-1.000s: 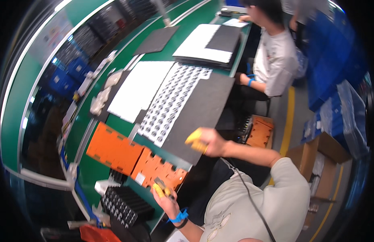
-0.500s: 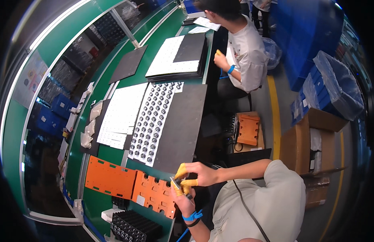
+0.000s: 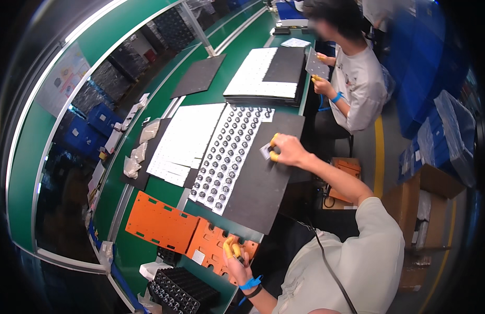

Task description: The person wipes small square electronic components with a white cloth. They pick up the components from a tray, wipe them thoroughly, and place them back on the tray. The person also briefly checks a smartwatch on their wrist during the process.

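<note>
My right hand [image 3: 292, 152], with yellow covers on its fingertips, is reached out over a dark flat mat [image 3: 258, 178]. Thumb and fingers pinch a small white square piece with a dark part on it [image 3: 265, 152], just above or on the mat. Rows of round black parts on white squares [image 3: 226, 157] stand along the mat's left side. Near the front, my left hand [image 3: 238, 264] is held over an orange notched tray [image 3: 207, 243], its yellow-covered fingers curled. Something small and dark shows between them, too hidden to name.
Another orange panel [image 3: 161, 222] adjoins the tray. A black rack of round parts [image 3: 182, 293] stands near the front edge. White sheets [image 3: 187, 141] and small bags [image 3: 135, 159] lie leftward. Further off, a co-worker [image 3: 355, 78] holds a grey perforated plate [image 3: 316, 67] beside stacked mats.
My right hand has left my left hand and moved forward over the mat with the small white piece. The view has shifted. The co-worker now holds up a grey plate.
</note>
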`<control>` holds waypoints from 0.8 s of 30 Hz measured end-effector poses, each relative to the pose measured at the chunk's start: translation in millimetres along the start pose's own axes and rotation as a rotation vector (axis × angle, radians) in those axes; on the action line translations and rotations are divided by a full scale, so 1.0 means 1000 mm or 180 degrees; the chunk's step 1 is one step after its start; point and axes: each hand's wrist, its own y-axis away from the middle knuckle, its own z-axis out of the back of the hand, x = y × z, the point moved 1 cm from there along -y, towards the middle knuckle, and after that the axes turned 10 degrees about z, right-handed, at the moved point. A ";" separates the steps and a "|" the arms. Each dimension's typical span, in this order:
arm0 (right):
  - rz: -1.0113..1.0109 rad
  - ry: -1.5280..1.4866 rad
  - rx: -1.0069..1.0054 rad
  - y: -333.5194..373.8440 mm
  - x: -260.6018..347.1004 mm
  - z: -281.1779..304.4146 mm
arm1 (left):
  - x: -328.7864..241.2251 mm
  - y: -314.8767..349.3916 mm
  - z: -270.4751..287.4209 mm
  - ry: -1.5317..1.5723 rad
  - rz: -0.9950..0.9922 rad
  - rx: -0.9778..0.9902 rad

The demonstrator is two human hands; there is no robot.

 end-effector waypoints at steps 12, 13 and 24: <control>-0.0405 0.0150 -0.0164 -0.044 -0.101 -0.042 | 0.035 -0.027 0.065 0.1913 -0.0600 0.1354; -0.0430 0.0128 -0.0188 -0.044 -0.103 -0.042 | 0.033 -0.028 0.064 0.1716 -0.0628 0.1261; 0.0065 0.0490 -0.0405 -0.059 -0.112 -0.044 | 0.030 -0.023 0.062 0.1881 -0.0560 0.1570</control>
